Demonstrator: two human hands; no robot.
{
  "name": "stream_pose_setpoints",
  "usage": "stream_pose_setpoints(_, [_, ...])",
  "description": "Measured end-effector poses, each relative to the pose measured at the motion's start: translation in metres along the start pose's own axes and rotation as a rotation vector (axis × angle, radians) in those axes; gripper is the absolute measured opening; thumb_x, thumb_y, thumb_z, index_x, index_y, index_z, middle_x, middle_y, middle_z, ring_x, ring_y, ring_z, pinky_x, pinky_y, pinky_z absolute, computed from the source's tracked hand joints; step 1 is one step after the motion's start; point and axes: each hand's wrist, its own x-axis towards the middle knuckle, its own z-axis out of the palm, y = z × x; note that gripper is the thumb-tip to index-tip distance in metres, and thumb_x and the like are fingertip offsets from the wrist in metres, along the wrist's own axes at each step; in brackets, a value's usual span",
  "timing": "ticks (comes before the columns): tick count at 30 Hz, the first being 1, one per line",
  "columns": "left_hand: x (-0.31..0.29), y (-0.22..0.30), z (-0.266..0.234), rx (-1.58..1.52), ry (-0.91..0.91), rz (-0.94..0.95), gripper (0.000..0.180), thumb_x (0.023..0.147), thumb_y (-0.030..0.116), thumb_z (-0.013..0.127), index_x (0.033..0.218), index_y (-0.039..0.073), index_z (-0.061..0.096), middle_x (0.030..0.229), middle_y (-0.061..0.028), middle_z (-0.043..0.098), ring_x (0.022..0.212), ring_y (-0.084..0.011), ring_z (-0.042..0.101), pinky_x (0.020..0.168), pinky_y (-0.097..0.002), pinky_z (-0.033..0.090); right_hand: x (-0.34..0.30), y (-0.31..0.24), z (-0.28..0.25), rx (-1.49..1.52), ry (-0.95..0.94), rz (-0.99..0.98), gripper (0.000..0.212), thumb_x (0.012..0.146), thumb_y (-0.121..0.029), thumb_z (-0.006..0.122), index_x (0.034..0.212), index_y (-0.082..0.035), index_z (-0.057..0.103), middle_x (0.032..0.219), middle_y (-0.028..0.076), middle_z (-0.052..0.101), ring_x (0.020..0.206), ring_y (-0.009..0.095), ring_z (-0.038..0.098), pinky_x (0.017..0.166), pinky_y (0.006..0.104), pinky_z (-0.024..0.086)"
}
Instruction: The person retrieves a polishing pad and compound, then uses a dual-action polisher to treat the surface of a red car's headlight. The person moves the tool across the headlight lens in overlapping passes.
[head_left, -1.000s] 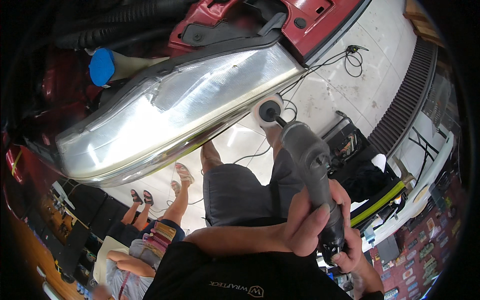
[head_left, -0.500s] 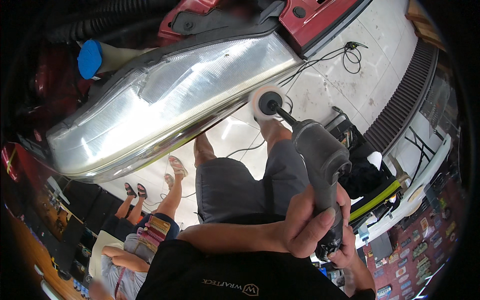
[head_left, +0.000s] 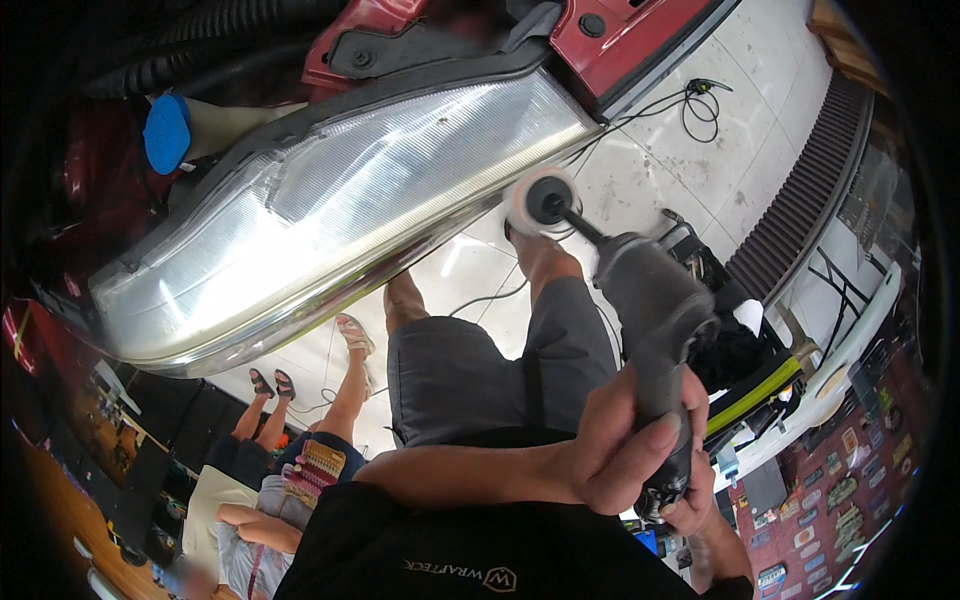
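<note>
A dark grey polisher point(head_left: 657, 285) is held out in front of my body, its shaft angled up and to the left. A round pale pad point(head_left: 541, 203) with a dark hub sits on its tip; the pad's rim is blurred. My left hand point(head_left: 622, 445) reaches across my body and is wrapped round the handle. Lower down and to the right, my right hand point(head_left: 699, 498) grips the handle's rear end, partly hidden by the tool. The car's large clear headlight point(head_left: 350, 190) lies beyond, with the pad close to its lower right edge; I cannot tell whether they touch.
A blue cap point(head_left: 168, 134) on a pale filler neck stands by the headlight. Black cable point(head_left: 690, 95) lies coiled on the tiled floor. Another person point(head_left: 262, 520) sits at the lower left. A car bumper point(head_left: 850, 370) and a long dark grille point(head_left: 805, 190) are at the right.
The polisher and its pad have shifted slightly to the right, with both hands still round the handle. The headlight appears a little further left in the view.
</note>
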Motion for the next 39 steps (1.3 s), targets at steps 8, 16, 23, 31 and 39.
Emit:
stream_pose_setpoints(8, [-0.002, 0.003, -0.002, 0.043, -0.004, -0.122, 0.031, 0.102, 0.027, 0.046, 0.115, -0.001, 0.044, 0.097, -0.0241, 0.058, 0.084, -0.0223, 0.059, 0.077, -0.0377, 0.051, -0.004, 0.0, -0.007, 0.005, 0.031, 0.017, 0.072, 0.093, -0.047, 0.065, 0.137, 0.007, 0.048, 0.1, 0.015, 0.068, 0.079, 0.021, 0.065, 0.071, 0.0334, 0.051])
stream_pose_setpoints(16, [0.02, -0.013, -0.003, 0.114, -0.06, -0.035, 0.023, 0.104, 0.019, 0.047, 0.111, -0.003, 0.047, 0.09, -0.0137, 0.057, 0.074, -0.0158, 0.056, 0.067, -0.0303, 0.046, -0.009, 0.004, -0.013, -0.001, 0.045, 0.029, 0.071, 0.093, -0.05, 0.064, 0.134, 0.007, 0.051, 0.098, 0.013, 0.068, 0.078, 0.019, 0.064, 0.07, 0.0327, 0.05])
stream_pose_setpoints(23, [0.001, -0.006, -0.007, 0.122, -0.005, 0.068, 0.025, 0.105, 0.02, 0.045, 0.113, -0.004, 0.045, 0.09, -0.0145, 0.058, 0.07, -0.0143, 0.059, 0.064, -0.0282, 0.046, -0.013, 0.001, 0.003, 0.001, 0.032, 0.051, 0.071, 0.094, -0.053, 0.064, 0.131, 0.007, 0.054, 0.096, 0.011, 0.068, 0.077, 0.018, 0.062, 0.07, 0.0322, 0.049])
stream_pose_setpoints(31, [-0.028, 0.035, -0.017, 0.062, 0.009, 0.088, 0.029, 0.107, 0.024, 0.043, 0.111, -0.005, 0.044, 0.09, -0.0162, 0.06, 0.061, -0.0143, 0.066, 0.057, -0.0272, 0.048, -0.001, -0.03, 0.051, -0.02, 0.021, 0.112, 0.071, 0.093, -0.057, 0.063, 0.124, 0.006, 0.058, 0.088, 0.009, 0.069, 0.072, 0.016, 0.062, 0.065, 0.0311, 0.049])
stream_pose_setpoints(39, [-0.057, 0.073, -0.027, -0.051, 0.046, 0.086, 0.031, 0.107, 0.027, 0.043, 0.112, -0.003, 0.045, 0.092, -0.0163, 0.06, 0.065, -0.0138, 0.065, 0.064, -0.0269, 0.049, 0.012, -0.04, 0.086, -0.091, -0.106, -0.016, 0.072, 0.093, -0.043, 0.066, 0.14, 0.006, 0.045, 0.101, 0.019, 0.069, 0.08, 0.024, 0.068, 0.074, 0.0345, 0.052])
